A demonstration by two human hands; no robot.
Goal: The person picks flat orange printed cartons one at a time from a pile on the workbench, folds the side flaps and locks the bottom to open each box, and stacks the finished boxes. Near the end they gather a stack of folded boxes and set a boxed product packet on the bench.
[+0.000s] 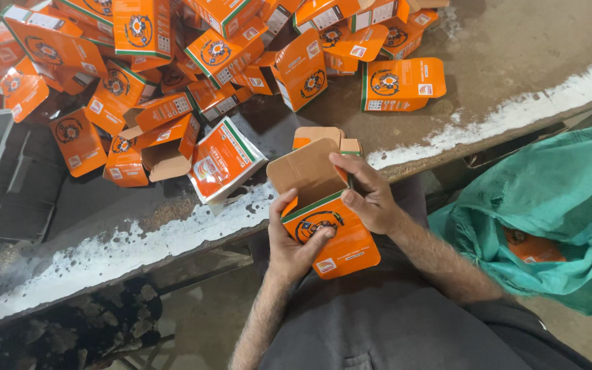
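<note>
Both hands (296, 243) (368, 195) hold open orange carton (334, 236), orange pile (173, 62) behind.

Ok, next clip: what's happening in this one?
A seated person holds a small orange carton over their lap with both bare hands. The left hand grips its lower side, thumb on the printed face; the right hand is at the open top, by the raised brown flap. On the worktable ahead lies a heap of the same orange cartons, many with flaps open. A green sack at the person's right has one carton showing inside.
</note>
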